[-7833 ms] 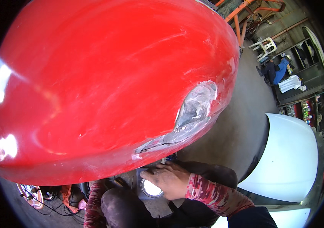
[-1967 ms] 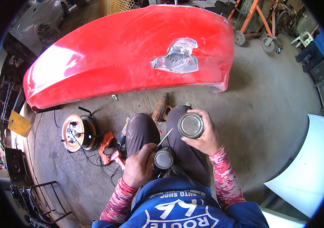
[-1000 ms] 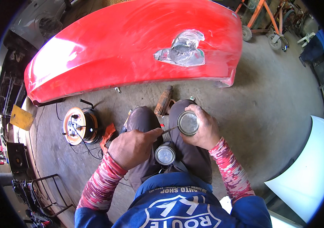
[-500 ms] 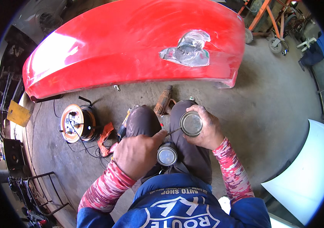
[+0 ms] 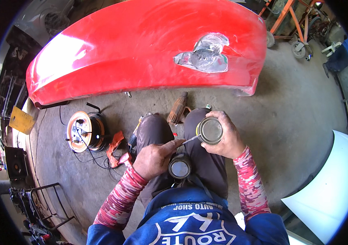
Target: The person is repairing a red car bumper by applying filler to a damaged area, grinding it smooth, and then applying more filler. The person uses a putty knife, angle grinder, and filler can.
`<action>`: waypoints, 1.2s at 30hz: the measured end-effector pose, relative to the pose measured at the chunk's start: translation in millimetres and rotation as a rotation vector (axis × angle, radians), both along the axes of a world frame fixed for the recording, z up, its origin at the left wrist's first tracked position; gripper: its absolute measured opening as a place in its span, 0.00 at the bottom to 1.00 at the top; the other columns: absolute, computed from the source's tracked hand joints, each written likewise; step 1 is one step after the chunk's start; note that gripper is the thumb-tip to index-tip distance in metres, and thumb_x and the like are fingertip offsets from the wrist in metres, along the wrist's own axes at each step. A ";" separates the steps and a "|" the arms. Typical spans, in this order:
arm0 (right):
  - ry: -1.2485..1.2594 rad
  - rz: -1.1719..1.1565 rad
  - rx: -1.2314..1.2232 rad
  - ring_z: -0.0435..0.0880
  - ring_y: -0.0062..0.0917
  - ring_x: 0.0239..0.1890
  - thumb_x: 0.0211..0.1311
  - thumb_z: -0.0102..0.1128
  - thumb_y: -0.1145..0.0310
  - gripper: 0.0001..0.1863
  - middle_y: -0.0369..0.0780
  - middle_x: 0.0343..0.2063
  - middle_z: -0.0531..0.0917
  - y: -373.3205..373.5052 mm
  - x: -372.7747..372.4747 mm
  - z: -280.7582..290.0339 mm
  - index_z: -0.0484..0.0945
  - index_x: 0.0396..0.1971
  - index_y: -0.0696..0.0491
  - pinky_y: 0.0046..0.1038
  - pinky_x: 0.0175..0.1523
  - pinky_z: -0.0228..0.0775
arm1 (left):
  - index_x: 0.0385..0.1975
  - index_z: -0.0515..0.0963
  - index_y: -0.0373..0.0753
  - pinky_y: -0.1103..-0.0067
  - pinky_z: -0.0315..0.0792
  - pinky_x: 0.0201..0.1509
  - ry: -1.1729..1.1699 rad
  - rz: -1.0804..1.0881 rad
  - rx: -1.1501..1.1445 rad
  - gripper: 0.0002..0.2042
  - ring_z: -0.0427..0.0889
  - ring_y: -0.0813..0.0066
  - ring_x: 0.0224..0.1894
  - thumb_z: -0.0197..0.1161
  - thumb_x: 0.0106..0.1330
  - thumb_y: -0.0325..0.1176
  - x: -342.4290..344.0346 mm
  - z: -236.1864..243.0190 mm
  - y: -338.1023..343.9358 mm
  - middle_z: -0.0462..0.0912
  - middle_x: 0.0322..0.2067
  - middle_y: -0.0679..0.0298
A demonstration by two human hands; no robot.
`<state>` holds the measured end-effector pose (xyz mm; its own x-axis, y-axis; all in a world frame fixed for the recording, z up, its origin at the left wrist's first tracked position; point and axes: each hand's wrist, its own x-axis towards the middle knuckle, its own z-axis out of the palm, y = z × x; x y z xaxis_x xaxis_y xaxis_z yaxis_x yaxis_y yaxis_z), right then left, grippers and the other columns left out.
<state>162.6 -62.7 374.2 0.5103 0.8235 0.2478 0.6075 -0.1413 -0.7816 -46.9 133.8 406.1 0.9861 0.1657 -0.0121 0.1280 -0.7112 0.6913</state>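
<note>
The right hand (image 5: 225, 136) is wrapped around a small round tin (image 5: 210, 130), fingers clamped on its side wall, the open mouth facing up toward the camera; the tin is held above the right knee, just near of the red car panel (image 5: 141, 53). The left hand (image 5: 153, 159) is closed on a thin metal blade tool (image 5: 190, 140), fingers pinched together on its handle end. The tool's long axis runs from near-left to far-right, rising from the left hand to the tin's left rim, where its tip appears to touch or just enter the opening; whether it is inside cannot be told. The tin therefore lies to the right and slightly far of the left fingers, and the left hand is the one with the working end. A second, smaller round can (image 5: 179, 168) sits in the lap just right of the left hand, unheld. On the panel, a grey sanded patch (image 5: 204, 55) lies far of the tin. On the concrete floor (image 5: 296, 102) to the left rest an orange cable reel (image 5: 83, 131) and a power tool (image 5: 178, 108) near the knees. A white panel (image 5: 333, 183) stands at right.
</note>
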 end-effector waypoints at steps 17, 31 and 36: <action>0.142 -0.110 0.011 0.85 0.32 0.58 0.45 0.85 0.69 0.43 0.42 0.53 0.84 0.3 -0.2 -0.3 0.71 0.63 0.55 0.37 0.67 0.75 | 0.59 0.83 0.48 0.59 0.80 0.29 0.149 0.057 0.282 0.21 0.88 0.47 0.26 0.61 0.67 0.27 16.5 51.1 -29.2 0.87 0.27 0.50; 0.011 0.015 0.072 0.80 0.37 0.62 0.40 0.88 0.67 0.44 0.43 0.57 0.79 0.9 2.7 5.2 0.75 0.62 0.52 0.38 0.67 0.74 | 0.57 0.85 0.48 0.58 0.82 0.34 0.115 0.130 0.148 0.17 0.89 0.45 0.30 0.63 0.69 0.28 18.9 56.9 -17.3 0.87 0.29 0.48; -0.067 0.002 0.010 0.81 0.39 0.63 0.39 0.89 0.68 0.47 0.44 0.57 0.80 4.1 -6.2 14.8 0.76 0.66 0.52 0.40 0.68 0.74 | 0.55 0.86 0.49 0.58 0.81 0.31 0.249 0.111 0.283 0.16 0.88 0.45 0.29 0.63 0.69 0.30 25.1 74.7 -19.1 0.86 0.27 0.48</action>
<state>156.4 -58.6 389.0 0.4908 0.8219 0.2891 0.6586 -0.1328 -0.7406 -21.8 114.7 480.8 0.9346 0.3025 -0.1871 0.3541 -0.8414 0.4084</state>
